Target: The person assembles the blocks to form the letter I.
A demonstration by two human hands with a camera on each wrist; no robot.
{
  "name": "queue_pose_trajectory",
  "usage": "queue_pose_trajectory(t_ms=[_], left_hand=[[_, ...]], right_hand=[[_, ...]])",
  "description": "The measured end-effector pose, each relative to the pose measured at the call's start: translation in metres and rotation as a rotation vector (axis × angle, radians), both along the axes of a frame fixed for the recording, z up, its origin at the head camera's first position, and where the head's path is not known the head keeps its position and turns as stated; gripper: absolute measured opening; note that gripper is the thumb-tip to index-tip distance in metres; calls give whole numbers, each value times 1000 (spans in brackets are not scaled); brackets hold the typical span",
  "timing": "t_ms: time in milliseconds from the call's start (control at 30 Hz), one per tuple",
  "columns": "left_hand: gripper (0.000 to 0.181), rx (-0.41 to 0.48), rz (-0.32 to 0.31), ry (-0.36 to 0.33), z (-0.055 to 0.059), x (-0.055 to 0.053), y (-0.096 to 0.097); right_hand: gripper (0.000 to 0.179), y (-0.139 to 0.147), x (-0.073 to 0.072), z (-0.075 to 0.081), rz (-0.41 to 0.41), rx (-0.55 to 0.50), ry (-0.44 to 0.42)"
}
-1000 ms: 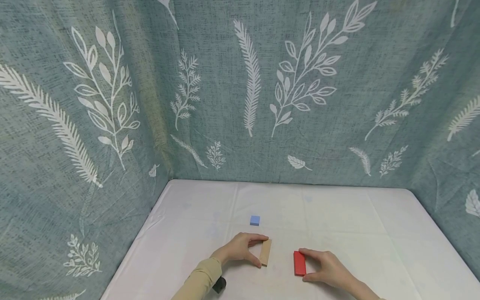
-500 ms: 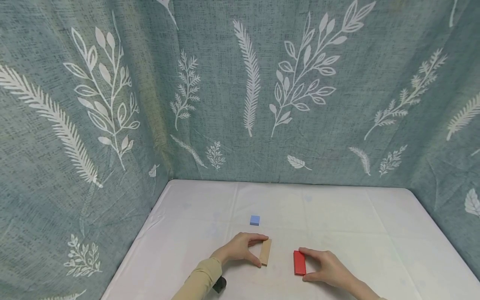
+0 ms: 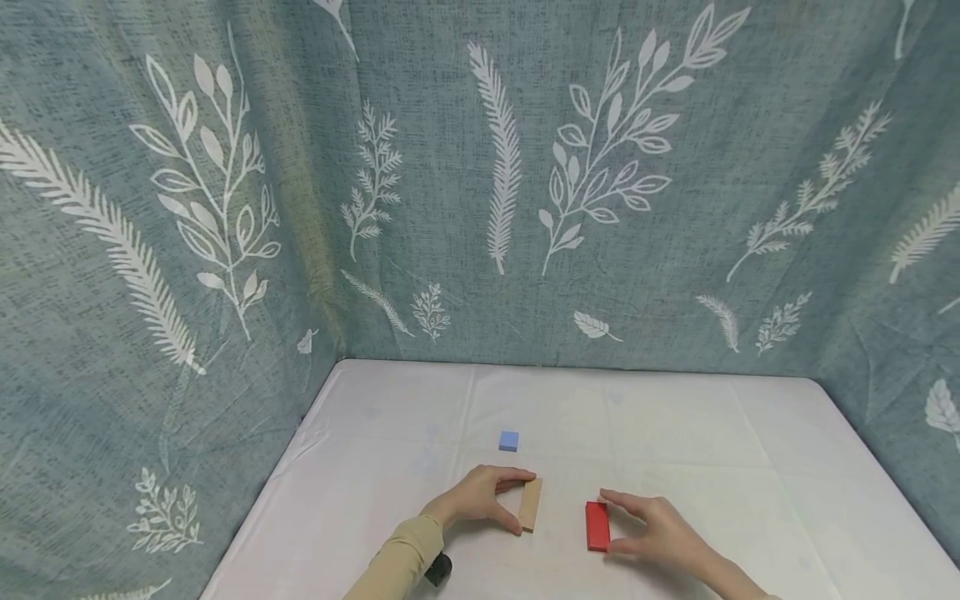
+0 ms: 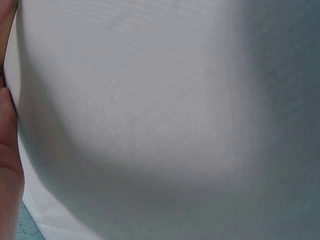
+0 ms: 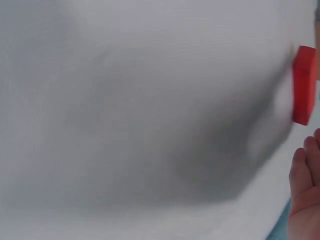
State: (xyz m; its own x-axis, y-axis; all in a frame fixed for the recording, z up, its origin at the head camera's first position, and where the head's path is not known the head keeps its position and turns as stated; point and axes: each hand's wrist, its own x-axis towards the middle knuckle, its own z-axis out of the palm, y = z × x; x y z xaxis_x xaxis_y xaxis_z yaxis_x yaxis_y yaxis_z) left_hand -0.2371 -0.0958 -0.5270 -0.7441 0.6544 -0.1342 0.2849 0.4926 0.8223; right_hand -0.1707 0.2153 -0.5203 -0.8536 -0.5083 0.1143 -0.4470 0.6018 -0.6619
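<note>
In the head view my left hand pinches a plain wooden block lengthwise, thumb at its near end and fingers at its far end. To its right a red block lies on the white cloth. My right hand is beside the red block, thumb and fingers spread wide. The fingertips stand off its far end, and the thumb is close to its near right corner. The right wrist view has the red block at the edge, with loosely straight fingers below it. Only a strip of my left hand shows in the left wrist view.
A small blue block lies farther back, beyond the wooden one. A black object sits by the left forearm. The white-covered table has patterned blue-green curtains behind it and at both sides.
My right fingers have lifted off the red block's far end and spread wider. The red block stays where it lay. My left hand and the wooden block have not moved.
</note>
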Motion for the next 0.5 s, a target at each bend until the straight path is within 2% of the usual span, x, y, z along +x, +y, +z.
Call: queue_pose_trajectory(t_ms=[100,367,500], left_hand=[[72,1,2,1,0,0,-1],[72,4,6,-6,4,1,0],[72,11,9,-6,4,2,1]], right_hand=[[59,1,-2,3,0,-48,10],[45,-3,-3,-2,15,-206,-54],[41,-7,-1,-4,13,-245,-104]])
